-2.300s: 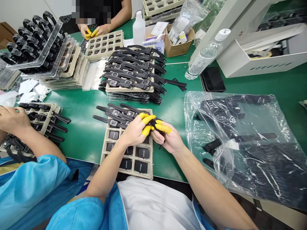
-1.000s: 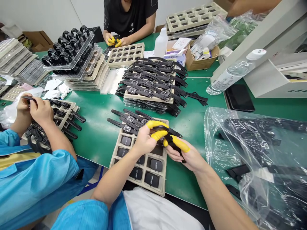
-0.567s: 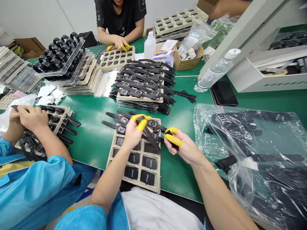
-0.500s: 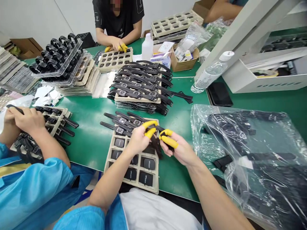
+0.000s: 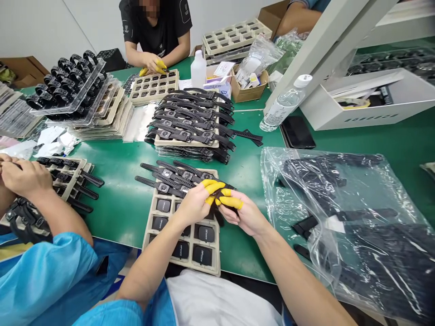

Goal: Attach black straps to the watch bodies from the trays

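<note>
Yellow finger covers are on the fingers of both my hands. My left hand [image 5: 195, 203] is closed on a black smartwatch, mostly hidden by the fingers. Against it, my right hand [image 5: 241, 210] pinches a black watch strap [image 5: 219, 216], whose end hangs below the fingers. The fingertips of both hands almost meet. Beneath them lies a beige tray [image 5: 147, 237] with square black watch bodies [image 5: 203, 256] in its lower compartments. Several watches with straps [image 5: 163, 186] lie across its far end.
A stack of strapped watches [image 5: 185, 122] stands beyond the tray. On the right, a clear plastic bag [image 5: 272, 199] holds black straps, near a phone [image 5: 299, 132] and a bottle [image 5: 283, 106]. A co-worker's hands [image 5: 29, 176] work at the left; another person [image 5: 156, 36] sits opposite.
My hands have come together, the right moving left towards the left hand, so the strap and the watch now meet. The whole view has shifted slightly.
</note>
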`<state>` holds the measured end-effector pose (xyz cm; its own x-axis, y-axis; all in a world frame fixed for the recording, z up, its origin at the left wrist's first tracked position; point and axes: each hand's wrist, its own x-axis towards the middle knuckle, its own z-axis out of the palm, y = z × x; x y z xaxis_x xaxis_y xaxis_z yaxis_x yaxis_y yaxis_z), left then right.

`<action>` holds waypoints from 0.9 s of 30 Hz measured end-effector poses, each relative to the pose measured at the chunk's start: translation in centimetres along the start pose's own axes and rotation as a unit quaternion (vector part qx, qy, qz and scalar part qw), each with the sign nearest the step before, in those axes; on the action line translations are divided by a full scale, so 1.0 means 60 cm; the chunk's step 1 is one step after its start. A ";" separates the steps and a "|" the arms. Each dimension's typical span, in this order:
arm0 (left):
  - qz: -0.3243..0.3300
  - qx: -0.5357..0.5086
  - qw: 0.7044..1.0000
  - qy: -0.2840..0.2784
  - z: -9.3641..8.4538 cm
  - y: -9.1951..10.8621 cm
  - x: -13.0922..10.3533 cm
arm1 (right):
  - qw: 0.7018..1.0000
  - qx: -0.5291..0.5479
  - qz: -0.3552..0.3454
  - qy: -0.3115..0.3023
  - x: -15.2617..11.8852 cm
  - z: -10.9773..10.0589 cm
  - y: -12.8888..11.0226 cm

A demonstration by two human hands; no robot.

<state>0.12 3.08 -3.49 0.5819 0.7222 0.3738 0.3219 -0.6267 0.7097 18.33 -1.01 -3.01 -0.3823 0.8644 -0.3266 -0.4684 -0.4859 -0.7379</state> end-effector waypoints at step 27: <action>-0.016 0.003 0.999 -0.035 0.003 0.007 0.001 | 0.998 0.049 -0.037 -0.009 0.004 -0.006 0.009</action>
<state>0.43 2.81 -3.24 0.6215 0.7200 0.3088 0.3448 -0.6054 0.7174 18.23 -1.02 -3.70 -0.3577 0.8964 -0.2618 -0.5708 -0.4318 -0.6984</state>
